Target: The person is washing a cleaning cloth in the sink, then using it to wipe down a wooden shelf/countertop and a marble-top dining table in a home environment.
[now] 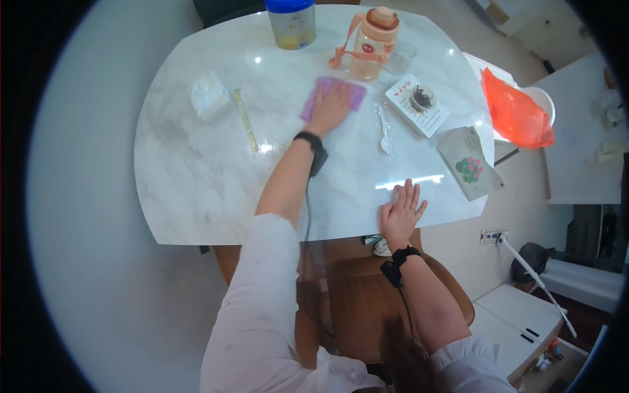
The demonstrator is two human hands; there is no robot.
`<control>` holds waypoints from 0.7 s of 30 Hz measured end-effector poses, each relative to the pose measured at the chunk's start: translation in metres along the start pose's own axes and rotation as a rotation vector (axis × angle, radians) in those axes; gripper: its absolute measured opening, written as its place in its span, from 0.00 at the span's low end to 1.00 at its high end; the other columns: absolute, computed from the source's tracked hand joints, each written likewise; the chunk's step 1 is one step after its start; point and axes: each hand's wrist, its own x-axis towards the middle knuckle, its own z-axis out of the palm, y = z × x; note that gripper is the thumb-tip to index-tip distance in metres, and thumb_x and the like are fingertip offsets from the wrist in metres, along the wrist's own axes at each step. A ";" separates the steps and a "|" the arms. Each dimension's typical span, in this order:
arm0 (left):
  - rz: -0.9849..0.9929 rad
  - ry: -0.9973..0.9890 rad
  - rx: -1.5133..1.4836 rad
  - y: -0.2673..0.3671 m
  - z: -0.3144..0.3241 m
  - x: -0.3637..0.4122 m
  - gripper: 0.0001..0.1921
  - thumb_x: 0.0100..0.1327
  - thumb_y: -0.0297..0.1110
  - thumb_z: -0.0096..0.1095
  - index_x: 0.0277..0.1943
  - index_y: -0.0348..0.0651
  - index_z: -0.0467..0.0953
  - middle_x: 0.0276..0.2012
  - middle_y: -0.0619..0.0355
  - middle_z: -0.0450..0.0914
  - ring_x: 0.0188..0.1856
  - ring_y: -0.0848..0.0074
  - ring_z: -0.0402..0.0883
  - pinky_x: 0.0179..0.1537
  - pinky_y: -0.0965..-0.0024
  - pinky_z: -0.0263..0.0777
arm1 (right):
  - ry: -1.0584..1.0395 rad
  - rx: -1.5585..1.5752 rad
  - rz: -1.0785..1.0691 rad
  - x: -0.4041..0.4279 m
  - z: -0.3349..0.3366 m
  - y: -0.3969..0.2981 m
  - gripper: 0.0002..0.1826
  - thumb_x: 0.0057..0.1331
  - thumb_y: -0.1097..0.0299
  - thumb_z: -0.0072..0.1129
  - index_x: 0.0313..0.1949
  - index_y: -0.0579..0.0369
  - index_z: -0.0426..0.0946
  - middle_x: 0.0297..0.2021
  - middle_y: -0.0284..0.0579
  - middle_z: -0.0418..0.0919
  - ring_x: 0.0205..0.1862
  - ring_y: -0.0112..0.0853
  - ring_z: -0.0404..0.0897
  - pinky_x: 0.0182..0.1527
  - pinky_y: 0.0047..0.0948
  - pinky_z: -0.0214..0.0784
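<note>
My left hand (331,109) lies on a purple cloth (357,93), pressing it against the white marble-patterned tabletop (196,196). Its fingers rest over the middle of the cloth, and the fingertips are blurred. Close to the front edge of the table, my right hand (402,211) is set down palm first with its fingers spread and nothing in it. Just beyond the cloth stands a peach-coloured water bottle (368,49) with a strap. A plastic-wrapped spoon (383,128) lies to the right of the cloth.
To the left are a white plastic-wrapped packet (209,96) and a thin green-wrapped stick (245,119). A blue-lidded canister (292,27) stands at the back. On the right lie a printed box (417,110) topped by a small round container (423,98), and a flower-printed booklet (469,164). A brown chair (363,304) stands in front.
</note>
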 end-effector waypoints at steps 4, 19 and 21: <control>0.317 -0.052 0.027 0.052 -0.008 -0.075 0.23 0.65 0.38 0.39 0.63 0.45 0.61 0.64 0.56 0.60 0.67 0.67 0.55 0.66 0.46 0.36 | 0.005 -0.022 0.005 0.003 -0.003 0.016 0.25 0.53 0.68 0.45 0.53 0.54 0.65 0.65 0.45 0.55 0.69 0.44 0.47 0.65 0.60 0.30; -0.487 0.052 0.326 -0.074 -0.017 0.029 0.26 0.65 0.45 0.38 0.65 0.47 0.57 0.67 0.57 0.55 0.69 0.66 0.50 0.63 0.37 0.37 | -0.023 0.000 0.010 0.003 -0.004 0.002 0.25 0.52 0.68 0.45 0.53 0.55 0.65 0.65 0.46 0.55 0.69 0.44 0.46 0.65 0.58 0.29; -0.411 -0.002 0.271 -0.046 -0.003 0.011 0.26 0.65 0.45 0.37 0.65 0.48 0.57 0.66 0.57 0.56 0.69 0.65 0.50 0.63 0.38 0.38 | -0.018 -0.016 0.019 0.005 -0.006 0.015 0.25 0.52 0.68 0.45 0.53 0.56 0.65 0.65 0.46 0.55 0.69 0.44 0.46 0.65 0.58 0.29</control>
